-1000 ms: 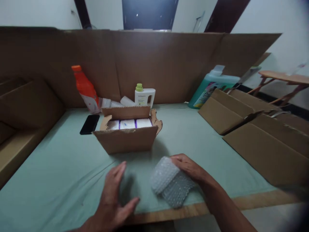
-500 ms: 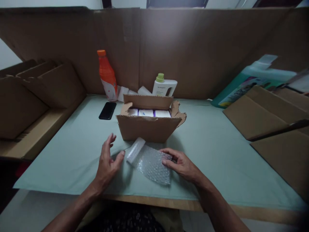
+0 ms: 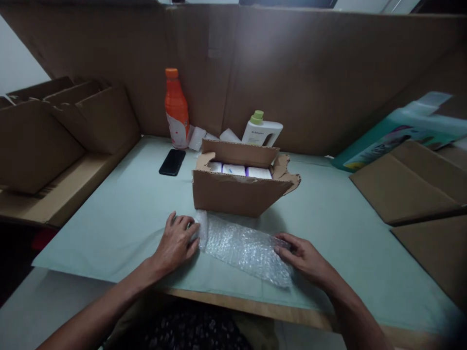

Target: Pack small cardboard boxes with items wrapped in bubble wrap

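Bubble wrap ptly behind R hand

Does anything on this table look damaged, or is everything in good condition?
Yes: on the open carton behind the bubble wrap, the right flap has a ragged edge and bends outward, so it looks torn.

Cardboard partition behind green-covered table — pale wall upper left — dim light.

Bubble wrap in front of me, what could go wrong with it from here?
The bubble wrap might curl back up if the right hand loses its grip, since the end by the left hand is rolled. The rolled end also lies close to the open box, so unrolling it carelessly could bump the box.
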`<state>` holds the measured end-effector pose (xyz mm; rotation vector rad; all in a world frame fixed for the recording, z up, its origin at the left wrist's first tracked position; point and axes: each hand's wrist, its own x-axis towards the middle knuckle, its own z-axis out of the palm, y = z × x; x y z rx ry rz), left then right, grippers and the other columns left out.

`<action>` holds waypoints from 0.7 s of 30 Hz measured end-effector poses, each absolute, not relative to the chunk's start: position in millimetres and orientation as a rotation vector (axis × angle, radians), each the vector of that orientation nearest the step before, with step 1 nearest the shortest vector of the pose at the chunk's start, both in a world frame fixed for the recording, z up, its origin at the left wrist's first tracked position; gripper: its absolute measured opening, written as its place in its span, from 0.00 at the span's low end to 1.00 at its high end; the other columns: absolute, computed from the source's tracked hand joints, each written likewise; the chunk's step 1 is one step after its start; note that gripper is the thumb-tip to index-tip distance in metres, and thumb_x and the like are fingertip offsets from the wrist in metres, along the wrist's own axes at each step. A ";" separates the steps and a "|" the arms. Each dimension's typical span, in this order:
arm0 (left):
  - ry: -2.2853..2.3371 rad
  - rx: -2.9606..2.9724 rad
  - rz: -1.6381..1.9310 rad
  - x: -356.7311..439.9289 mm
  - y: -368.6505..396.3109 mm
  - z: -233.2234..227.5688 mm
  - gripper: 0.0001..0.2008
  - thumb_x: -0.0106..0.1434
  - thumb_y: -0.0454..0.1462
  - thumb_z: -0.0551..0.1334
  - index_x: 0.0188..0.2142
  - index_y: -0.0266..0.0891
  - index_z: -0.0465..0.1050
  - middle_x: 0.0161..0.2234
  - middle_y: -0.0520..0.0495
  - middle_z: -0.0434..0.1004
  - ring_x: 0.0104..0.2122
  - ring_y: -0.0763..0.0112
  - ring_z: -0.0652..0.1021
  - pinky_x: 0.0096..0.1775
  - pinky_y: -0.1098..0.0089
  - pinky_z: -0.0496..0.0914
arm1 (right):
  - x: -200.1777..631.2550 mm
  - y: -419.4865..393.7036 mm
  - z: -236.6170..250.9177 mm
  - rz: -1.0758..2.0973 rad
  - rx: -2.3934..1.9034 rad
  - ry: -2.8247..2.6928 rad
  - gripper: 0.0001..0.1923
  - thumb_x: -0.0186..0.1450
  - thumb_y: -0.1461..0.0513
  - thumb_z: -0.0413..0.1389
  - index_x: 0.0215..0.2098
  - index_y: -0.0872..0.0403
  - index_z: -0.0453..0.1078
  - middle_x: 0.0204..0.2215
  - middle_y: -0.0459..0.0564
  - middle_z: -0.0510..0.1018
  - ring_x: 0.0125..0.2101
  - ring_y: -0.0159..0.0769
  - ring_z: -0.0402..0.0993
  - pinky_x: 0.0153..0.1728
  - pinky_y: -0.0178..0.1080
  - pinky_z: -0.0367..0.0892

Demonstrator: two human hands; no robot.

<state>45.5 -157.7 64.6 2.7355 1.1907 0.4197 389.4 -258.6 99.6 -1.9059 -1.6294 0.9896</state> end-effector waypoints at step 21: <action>1.577 2.362 0.643 -23.3 -148.7 42.6 0.12 0.58 0.44 0.61 0.35 0.39 0.78 0.56 0.35 0.74 0.63 0.38 0.65 0.57 0.41 0.65 | 391.3 -247.3 84.8 0.633 -2.223 -1.926 0.20 0.63 0.58 0.50 0.49 0.52 0.76 0.37 0.55 0.84 0.35 0.47 0.79 0.37 0.43 0.68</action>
